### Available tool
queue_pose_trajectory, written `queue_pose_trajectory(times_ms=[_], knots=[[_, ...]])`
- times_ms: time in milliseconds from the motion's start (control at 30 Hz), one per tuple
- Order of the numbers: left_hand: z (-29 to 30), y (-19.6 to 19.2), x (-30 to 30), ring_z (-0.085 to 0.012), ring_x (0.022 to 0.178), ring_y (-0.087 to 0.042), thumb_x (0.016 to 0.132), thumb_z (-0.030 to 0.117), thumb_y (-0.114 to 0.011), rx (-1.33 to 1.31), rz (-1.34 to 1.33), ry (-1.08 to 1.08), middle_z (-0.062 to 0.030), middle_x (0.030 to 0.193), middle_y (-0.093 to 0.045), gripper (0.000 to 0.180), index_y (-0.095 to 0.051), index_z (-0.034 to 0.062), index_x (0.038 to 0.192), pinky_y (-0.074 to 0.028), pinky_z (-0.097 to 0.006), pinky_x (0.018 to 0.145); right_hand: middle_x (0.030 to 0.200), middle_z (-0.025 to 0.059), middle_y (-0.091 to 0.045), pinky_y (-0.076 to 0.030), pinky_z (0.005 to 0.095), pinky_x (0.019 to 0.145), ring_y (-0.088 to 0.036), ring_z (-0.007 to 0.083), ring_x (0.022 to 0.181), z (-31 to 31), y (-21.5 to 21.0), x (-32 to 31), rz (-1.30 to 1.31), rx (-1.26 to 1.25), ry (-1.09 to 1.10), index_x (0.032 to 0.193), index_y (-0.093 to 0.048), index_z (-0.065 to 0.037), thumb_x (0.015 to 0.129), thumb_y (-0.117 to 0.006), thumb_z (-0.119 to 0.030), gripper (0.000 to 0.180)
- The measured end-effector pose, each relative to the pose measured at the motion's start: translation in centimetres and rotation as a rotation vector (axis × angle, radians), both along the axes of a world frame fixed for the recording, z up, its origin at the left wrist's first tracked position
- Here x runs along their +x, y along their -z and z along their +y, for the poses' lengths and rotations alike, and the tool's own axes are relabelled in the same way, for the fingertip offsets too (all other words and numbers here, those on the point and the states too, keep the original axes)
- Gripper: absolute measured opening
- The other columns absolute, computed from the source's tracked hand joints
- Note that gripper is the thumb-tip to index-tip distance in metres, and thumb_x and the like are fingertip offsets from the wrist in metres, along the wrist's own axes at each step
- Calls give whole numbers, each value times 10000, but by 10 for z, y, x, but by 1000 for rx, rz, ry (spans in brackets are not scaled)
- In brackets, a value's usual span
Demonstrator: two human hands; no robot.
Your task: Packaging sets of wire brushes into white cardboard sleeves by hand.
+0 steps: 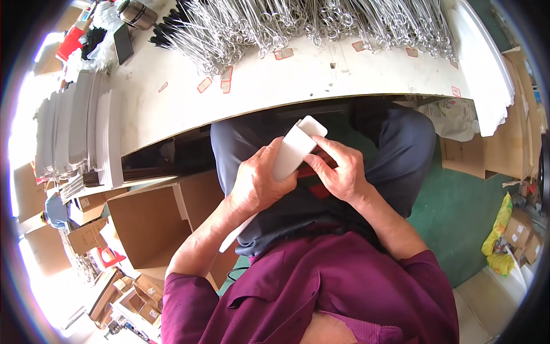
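Observation:
A long, narrow white cardboard box lies slantwise over my lap, its top end pointing away from me. My left hand is wrapped round its middle, and the lower end comes out beneath my left wrist. At the top end a rounded flap stands out. My right hand is closed at the box's right edge just below that flap, thumb and fingers pinching there. Whether anything is inside the box cannot be seen.
On the white table ahead lies a heap of thin metal wire pieces with ring ends. White flat cartons are stacked at left, near a phone and a flask. An open cardboard box stands on my left.

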State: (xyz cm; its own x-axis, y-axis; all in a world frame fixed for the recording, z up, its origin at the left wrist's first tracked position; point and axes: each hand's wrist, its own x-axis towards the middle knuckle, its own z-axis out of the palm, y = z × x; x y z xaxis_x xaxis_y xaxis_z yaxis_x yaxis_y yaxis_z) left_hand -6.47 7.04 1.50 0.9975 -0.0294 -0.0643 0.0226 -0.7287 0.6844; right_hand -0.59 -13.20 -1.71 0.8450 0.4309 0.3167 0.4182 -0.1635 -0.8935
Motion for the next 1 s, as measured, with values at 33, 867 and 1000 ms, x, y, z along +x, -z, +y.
queue_pose_trajectory(times_ms=[33, 867, 1000], knots=[[-1, 2, -2, -400, 1025, -721, 763, 130, -815, 0, 4, 1, -251, 1142, -700, 661, -555, -20, 1352, -601, -438, 859, 930, 165, -765, -586, 311, 622, -746, 189, 735, 0, 4, -3, 170, 66, -15, 1199, -674, 84, 957, -752, -95, 311], [-17, -1, 11, -396, 891, -734, 772, 160, -798, 45, 85, 59, -188, 1006, -702, 435, -579, 82, 1140, -613, -470, 740, 866, 158, -758, -579, 315, 683, -757, 210, 766, 10, 5, -18, 482, 209, 55, 1158, -686, 29, 968, -729, -111, 240], [-17, 9, 9, -392, 874, -742, 791, 167, -801, 56, 14, 65, -196, 1015, -713, 490, -543, 81, 1199, -616, -466, 717, 869, 163, -755, -583, 316, 703, -760, 222, 774, 8, 1, -15, 476, 72, 14, 1190, -682, 36, 963, -732, -109, 274]])
